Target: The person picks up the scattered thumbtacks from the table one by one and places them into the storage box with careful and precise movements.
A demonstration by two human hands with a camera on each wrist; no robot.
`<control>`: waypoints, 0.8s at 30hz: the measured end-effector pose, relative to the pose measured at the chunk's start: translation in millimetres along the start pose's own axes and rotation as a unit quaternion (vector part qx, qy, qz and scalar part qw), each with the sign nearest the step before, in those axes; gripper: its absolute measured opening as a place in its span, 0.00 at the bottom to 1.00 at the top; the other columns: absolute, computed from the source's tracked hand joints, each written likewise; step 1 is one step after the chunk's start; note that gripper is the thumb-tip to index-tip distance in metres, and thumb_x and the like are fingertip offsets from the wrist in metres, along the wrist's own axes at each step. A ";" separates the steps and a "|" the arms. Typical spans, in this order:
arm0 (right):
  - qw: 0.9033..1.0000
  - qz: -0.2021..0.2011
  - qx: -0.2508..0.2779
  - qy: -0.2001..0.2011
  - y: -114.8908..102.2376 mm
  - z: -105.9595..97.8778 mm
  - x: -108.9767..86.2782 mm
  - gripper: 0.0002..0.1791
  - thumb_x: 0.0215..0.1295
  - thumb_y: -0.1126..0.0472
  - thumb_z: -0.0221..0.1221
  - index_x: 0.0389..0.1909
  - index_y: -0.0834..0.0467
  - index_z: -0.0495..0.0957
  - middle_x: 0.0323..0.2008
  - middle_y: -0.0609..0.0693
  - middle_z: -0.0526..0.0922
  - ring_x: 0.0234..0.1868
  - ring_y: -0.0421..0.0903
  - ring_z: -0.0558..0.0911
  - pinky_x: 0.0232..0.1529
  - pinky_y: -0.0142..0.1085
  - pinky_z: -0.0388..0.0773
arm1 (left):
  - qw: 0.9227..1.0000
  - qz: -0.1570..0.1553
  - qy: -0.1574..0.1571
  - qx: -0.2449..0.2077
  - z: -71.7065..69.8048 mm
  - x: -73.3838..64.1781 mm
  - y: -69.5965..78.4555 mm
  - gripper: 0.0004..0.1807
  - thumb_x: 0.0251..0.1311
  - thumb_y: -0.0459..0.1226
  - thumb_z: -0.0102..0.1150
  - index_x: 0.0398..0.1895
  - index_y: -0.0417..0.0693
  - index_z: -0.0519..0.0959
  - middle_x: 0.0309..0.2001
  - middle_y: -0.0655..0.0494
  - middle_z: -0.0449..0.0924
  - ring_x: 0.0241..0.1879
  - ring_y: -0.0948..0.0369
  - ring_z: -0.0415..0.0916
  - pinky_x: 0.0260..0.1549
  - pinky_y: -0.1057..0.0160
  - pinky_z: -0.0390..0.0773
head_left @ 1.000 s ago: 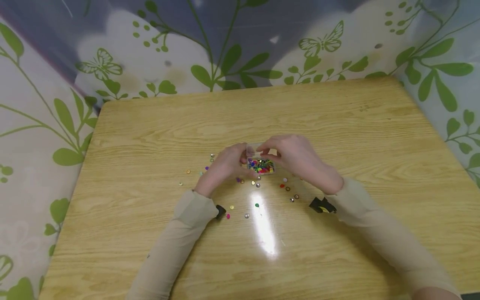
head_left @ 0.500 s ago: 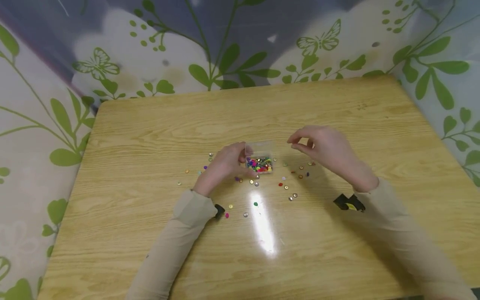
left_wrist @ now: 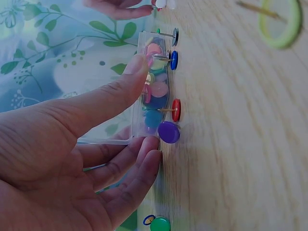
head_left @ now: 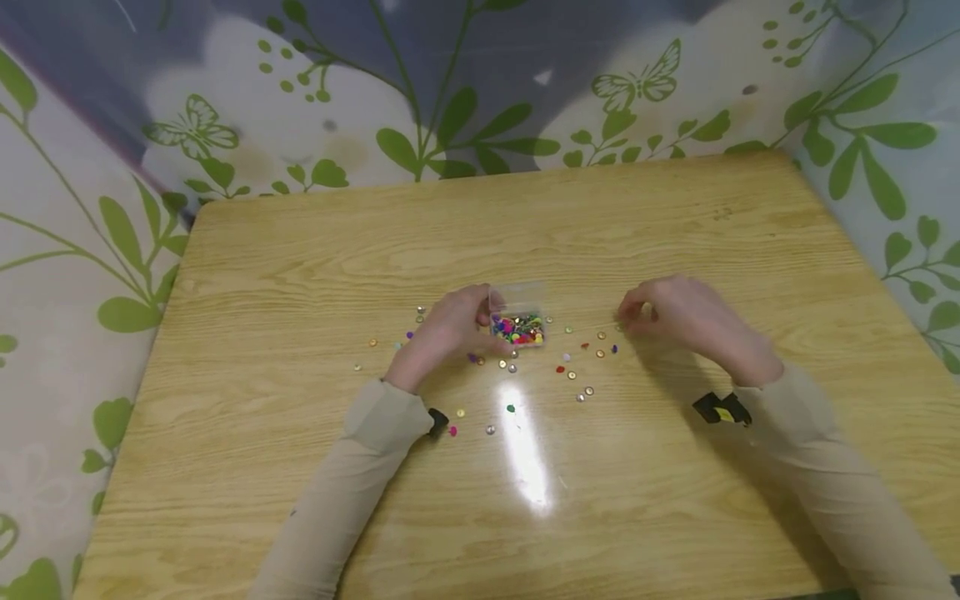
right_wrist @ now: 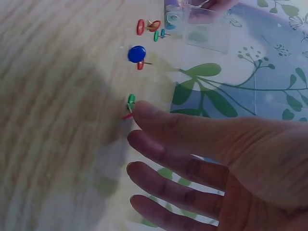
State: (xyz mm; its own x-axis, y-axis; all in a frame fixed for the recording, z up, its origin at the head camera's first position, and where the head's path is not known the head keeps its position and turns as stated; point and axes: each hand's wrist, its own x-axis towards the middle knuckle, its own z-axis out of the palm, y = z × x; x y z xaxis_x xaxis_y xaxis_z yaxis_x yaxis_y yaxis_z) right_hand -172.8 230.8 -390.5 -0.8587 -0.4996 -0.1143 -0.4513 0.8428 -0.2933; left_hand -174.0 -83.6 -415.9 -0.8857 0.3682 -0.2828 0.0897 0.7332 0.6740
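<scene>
A small clear plastic box point(head_left: 518, 295) with its lid up holds a heap of colourful thumbtacks point(head_left: 522, 330). My left hand point(head_left: 444, 332) grips the box's left end, thumb along the front and fingers behind, as the left wrist view shows. My right hand point(head_left: 686, 315) is low over the table, right of the box. In the right wrist view its thumb tip is right at a green thumbtack point(right_wrist: 131, 101), with a red thumbtack point(right_wrist: 127, 116) just beside it. The other fingers are loosely bent and apart from the thumb. A blue thumbtack point(right_wrist: 137, 54) lies between this hand and the box.
Loose thumbtacks lie scattered round the box on the wooden table point(head_left: 337, 267), among them a green one point(head_left: 511, 408) and a pink one point(head_left: 453, 431) in front. A leaf-patterned wall point(head_left: 480, 83) borders the table's back.
My right hand has moved from over the box away to the right, then down to the table among the loose thumbtacks. My left hand stays on the box.
</scene>
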 end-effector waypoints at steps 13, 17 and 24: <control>1.000 0.001 0.017 0.016 8.2 10.1 5.5 0.04 0.62 0.65 0.69 0.32 0.52 0.85 0.37 0.49 0.89 0.30 0.43 0.80 0.30 0.41 0.76 | 1.000 -0.008 -0.006 0.011 -0.1 1.8 2.0 0.38 0.46 0.47 0.81 0.61 0.49 0.75 0.46 0.55 0.77 0.47 0.57 0.74 0.47 0.58 0.76; 0.999 0.003 0.024 0.043 7.8 9.2 7.7 0.01 0.67 0.63 0.66 0.34 0.55 0.84 0.36 0.51 0.88 0.26 0.43 0.78 0.26 0.38 0.72 | 1.000 -0.010 -0.007 0.008 -0.3 1.8 1.6 0.37 0.47 0.47 0.81 0.60 0.49 0.75 0.46 0.55 0.77 0.47 0.57 0.73 0.47 0.58 0.76; 0.996 -0.013 -0.002 0.087 1.8 10.1 11.7 0.04 0.69 0.62 0.64 0.40 0.58 0.85 0.37 0.53 0.85 0.32 0.48 0.81 0.30 0.45 0.77 | 1.000 -0.010 -0.006 0.005 -0.6 1.4 1.1 0.37 0.46 0.47 0.81 0.60 0.49 0.76 0.46 0.55 0.77 0.47 0.57 0.74 0.47 0.58 0.76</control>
State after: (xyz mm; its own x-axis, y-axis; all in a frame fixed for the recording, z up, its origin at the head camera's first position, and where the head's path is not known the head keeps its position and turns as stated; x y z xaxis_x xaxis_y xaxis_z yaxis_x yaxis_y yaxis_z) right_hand -181.2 224.5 -402.0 -0.8753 -0.4800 0.0594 -0.4751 0.8304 -0.2911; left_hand -175.4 -82.6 -415.1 -0.8820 0.3601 -0.3040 0.0770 0.7465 0.6610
